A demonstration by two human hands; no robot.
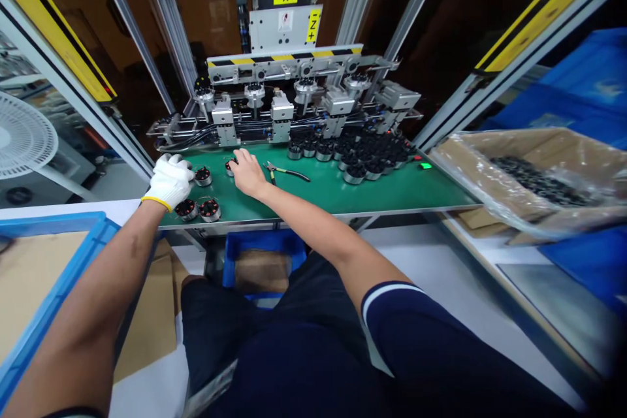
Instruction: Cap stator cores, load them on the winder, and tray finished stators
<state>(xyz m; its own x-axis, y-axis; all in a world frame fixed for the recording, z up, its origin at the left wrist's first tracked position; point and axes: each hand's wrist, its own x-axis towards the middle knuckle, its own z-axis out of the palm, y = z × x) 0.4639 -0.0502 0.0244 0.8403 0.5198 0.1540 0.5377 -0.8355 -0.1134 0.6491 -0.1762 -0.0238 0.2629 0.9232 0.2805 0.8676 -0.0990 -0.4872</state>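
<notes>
My left hand [171, 183], in a white glove with a yellow cuff, is over the left end of the green work surface [313, 199]. Its fingers are curled, and whatever they hold is hidden beneath them. My bare right hand [247, 173] has its fingers closed on a motor stator [229, 167], mostly covered by the fingers. Between my hands rests another stator [202, 176], copper windings showing. Two more, a left one [186, 209] and a right one [209, 210], lie side by side near the front edge. Right of my right hand lie cutting pliers [289, 173] with dark, green-edged handles.
Many black-topped stators [355, 173] crowd the right of the surface. Behind stands a machine [281, 114] with several clamping stations. A carton [539, 176] of black parts is at right. Blue trays stand at left [59, 222] and below the bench [264, 241]. A fan [24, 134] is far left.
</notes>
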